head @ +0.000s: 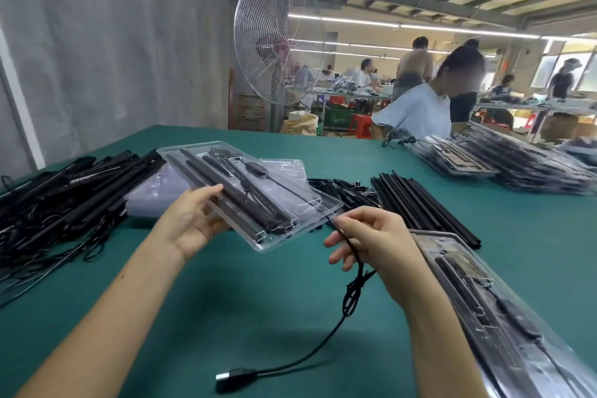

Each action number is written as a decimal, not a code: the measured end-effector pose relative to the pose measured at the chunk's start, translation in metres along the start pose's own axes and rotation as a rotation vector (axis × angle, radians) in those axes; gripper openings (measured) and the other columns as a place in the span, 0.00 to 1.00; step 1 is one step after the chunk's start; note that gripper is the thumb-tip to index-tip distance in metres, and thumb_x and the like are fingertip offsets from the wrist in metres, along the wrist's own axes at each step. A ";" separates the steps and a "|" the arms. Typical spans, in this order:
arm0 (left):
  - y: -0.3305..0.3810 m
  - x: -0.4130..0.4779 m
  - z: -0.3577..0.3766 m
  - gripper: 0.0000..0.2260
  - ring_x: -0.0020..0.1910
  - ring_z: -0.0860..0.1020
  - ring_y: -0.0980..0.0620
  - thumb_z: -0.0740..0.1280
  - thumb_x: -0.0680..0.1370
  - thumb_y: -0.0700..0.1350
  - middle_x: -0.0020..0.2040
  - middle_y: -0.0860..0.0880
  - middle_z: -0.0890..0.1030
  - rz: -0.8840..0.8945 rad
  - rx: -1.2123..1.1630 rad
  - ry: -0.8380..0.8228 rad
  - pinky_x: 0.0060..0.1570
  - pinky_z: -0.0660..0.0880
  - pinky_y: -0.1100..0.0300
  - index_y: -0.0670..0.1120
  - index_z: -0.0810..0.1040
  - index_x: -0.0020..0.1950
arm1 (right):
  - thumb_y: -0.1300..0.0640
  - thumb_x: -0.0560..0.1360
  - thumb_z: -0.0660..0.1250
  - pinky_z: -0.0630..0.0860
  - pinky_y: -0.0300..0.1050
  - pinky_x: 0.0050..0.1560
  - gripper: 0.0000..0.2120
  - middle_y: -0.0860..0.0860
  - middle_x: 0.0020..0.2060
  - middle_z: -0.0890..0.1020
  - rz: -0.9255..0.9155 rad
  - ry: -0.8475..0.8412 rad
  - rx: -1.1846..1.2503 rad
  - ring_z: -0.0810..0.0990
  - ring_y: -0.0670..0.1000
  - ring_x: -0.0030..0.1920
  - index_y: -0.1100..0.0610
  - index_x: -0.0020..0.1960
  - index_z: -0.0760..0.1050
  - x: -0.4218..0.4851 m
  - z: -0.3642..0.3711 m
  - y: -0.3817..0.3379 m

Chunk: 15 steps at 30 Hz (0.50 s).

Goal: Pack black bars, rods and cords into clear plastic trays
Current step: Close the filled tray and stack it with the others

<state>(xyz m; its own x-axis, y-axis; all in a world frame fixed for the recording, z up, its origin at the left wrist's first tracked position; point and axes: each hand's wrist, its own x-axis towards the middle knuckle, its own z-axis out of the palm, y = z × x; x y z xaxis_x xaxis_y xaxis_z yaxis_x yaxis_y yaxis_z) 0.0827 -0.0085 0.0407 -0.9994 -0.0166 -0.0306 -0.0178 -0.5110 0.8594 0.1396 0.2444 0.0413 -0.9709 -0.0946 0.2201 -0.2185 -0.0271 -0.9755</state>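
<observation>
Two grips: left hand [193, 223] fingers round clear tray [323, 203] of black bars [245, 200], right hand [378, 236] fingers round seemingly knotted cord [353, 287].

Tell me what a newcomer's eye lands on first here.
At centre, the left hand holds a clear tray of black bars tilted above the green table, while the right hand pinches a black cord trailing to a plug near the bottom edge. A large wire-caged fan stands beyond the table.

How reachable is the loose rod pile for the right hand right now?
Probably not yet: the right hand pinches the cord, so its fingers are busy. Nothing lies between it and the rod pile just beyond.
</observation>
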 end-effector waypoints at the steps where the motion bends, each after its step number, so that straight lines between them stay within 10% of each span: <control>1: 0.001 0.000 -0.001 0.11 0.27 0.80 0.55 0.62 0.78 0.39 0.40 0.47 0.81 0.003 0.001 0.000 0.25 0.76 0.63 0.44 0.72 0.61 | 0.63 0.75 0.66 0.74 0.42 0.26 0.06 0.62 0.34 0.82 0.017 -0.051 0.022 0.81 0.56 0.28 0.67 0.45 0.75 -0.001 -0.001 -0.001; 9: 0.003 -0.005 0.006 0.05 0.29 0.80 0.54 0.61 0.79 0.38 0.43 0.46 0.79 0.079 0.051 -0.014 0.25 0.76 0.63 0.46 0.73 0.53 | 0.51 0.69 0.69 0.79 0.45 0.51 0.17 0.63 0.51 0.82 0.146 -0.294 0.208 0.82 0.60 0.54 0.60 0.52 0.83 -0.007 -0.026 0.006; 15: 0.013 -0.008 0.014 0.13 0.24 0.77 0.57 0.61 0.79 0.40 0.40 0.48 0.77 0.079 -0.084 -0.067 0.23 0.74 0.65 0.45 0.68 0.64 | 0.61 0.74 0.63 0.82 0.51 0.43 0.09 0.66 0.48 0.82 0.267 0.025 0.742 0.84 0.60 0.48 0.65 0.39 0.77 0.007 -0.013 0.016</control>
<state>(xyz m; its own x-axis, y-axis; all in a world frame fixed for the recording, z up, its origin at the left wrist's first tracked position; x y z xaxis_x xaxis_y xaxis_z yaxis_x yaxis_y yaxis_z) 0.0900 -0.0025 0.0590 -0.9974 -0.0035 0.0724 0.0610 -0.5806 0.8119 0.1284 0.2564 0.0276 -0.9850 -0.1697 -0.0300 0.1368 -0.6643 -0.7348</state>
